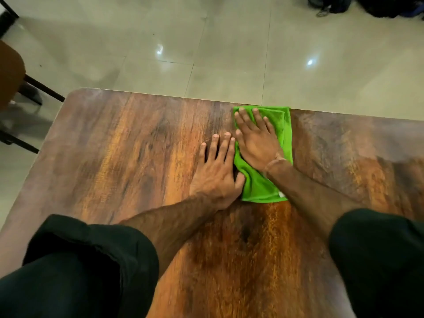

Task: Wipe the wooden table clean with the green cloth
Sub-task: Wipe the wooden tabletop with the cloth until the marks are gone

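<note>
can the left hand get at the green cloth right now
Likely yes: the left hand lies flat on the table right beside the cloth, thumb at its edge, nothing between. The right hand presses only its far part.

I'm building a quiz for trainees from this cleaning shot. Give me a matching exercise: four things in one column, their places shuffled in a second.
1. bright green cloth
2. left hand
3. right hand
4. brown chair with dark legs

A. flat on the bare brown wooden table, beside the cloth
B. on the pale tiled floor, left of the table
C. pressed flat on the cloth
D. spread up to the table's far edge

Pairs: 1-D, 2-A, 3-C, 4-B
</note>
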